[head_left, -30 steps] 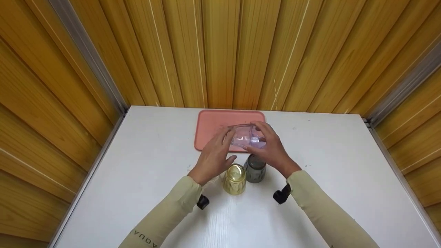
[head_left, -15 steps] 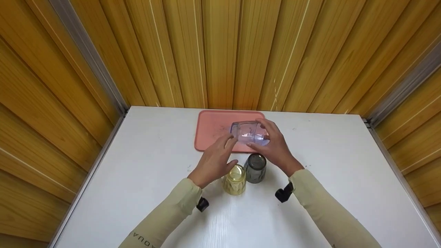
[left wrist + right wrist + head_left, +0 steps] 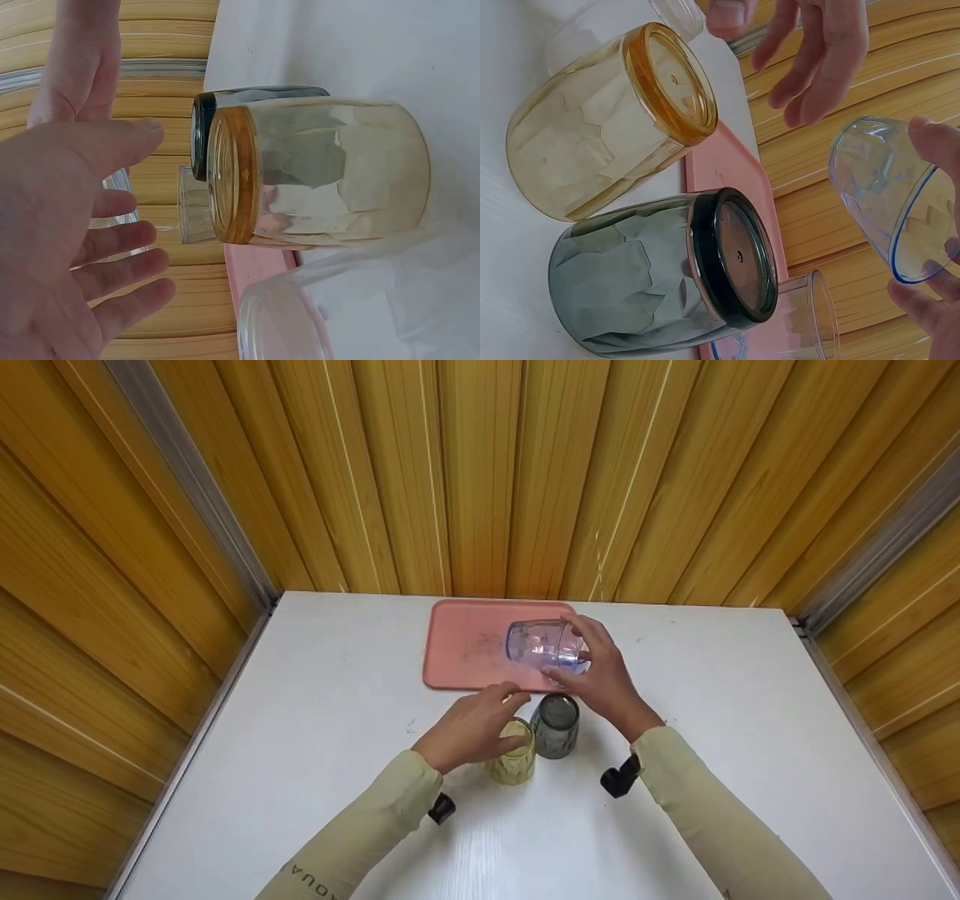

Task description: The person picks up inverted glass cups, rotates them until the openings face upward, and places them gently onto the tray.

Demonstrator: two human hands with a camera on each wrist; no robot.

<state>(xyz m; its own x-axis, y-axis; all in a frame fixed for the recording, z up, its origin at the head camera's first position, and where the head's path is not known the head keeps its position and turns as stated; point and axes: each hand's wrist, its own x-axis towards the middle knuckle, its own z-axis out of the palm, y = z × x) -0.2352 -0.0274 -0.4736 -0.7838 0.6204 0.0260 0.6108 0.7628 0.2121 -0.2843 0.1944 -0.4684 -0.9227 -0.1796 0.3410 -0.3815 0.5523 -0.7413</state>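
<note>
My right hand [image 3: 604, 679] grips a clear blue-tinted tumbler [image 3: 536, 643] lying on its side in the air over the pink tray [image 3: 457, 660]. Its blue rim faces the palm in the right wrist view. My left hand [image 3: 472, 727], fingers apart and loosely bent, hovers just above an upturned amber glass [image 3: 607, 124]. Touching or close to that one stands an upturned grey glass [image 3: 556, 727]. Another clear glass [image 3: 281, 326] sits upside down on the amber one's other side, hidden from the head view by my left hand.
Under the held tumbler, a further clear glass [image 3: 810, 315] appears to stand on the tray, mostly hidden in the head view. The white table [image 3: 337, 675] runs back to a wood-look panel wall [image 3: 480, 480]. Black wrist cameras [image 3: 617, 780] hang below both sleeves.
My left hand has drawn back from the blue-tinted tumbler's end, down to the amber glass. My right hand has shifted slightly right, still holding the tumbler.
</note>
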